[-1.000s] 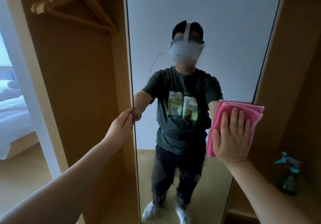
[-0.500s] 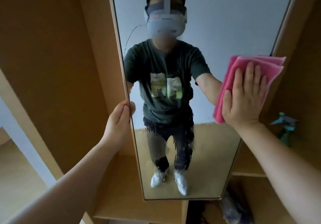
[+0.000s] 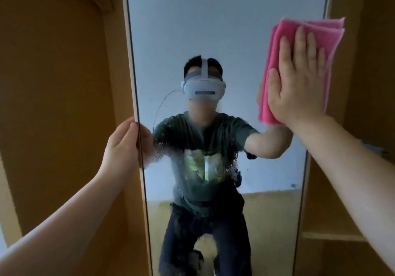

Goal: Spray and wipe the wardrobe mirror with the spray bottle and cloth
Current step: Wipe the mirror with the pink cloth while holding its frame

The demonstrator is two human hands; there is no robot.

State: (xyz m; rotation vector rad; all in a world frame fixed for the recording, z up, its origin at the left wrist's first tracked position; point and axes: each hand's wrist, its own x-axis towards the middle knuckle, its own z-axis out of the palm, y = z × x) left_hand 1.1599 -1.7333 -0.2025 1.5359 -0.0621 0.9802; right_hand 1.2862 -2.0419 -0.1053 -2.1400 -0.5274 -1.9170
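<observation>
A tall narrow mirror (image 3: pixel 224 19) fills the middle of the head view, with spray droplets speckled over its lower half. My left hand (image 3: pixel 121 147) grips the mirror's left edge at mid height, thumb on the glass side. My right hand (image 3: pixel 299 78) lies flat on a folded pink cloth (image 3: pixel 320 31), pressing it against the upper right of the glass near the right frame. A small teal sliver (image 3: pixel 372 147) behind my right forearm may be the spray bottle; most of it is hidden.
Brown wardrobe panels (image 3: pixel 59 104) flank the mirror on the left and right. A wooden shelf (image 3: pixel 329 236) runs at the lower right behind my right arm. The mirror reflects a person in a headset and dark T-shirt.
My right hand has slid the pink cloth upward along the mirror's right side. The view has tilted up, and my left hand stays on the left edge.
</observation>
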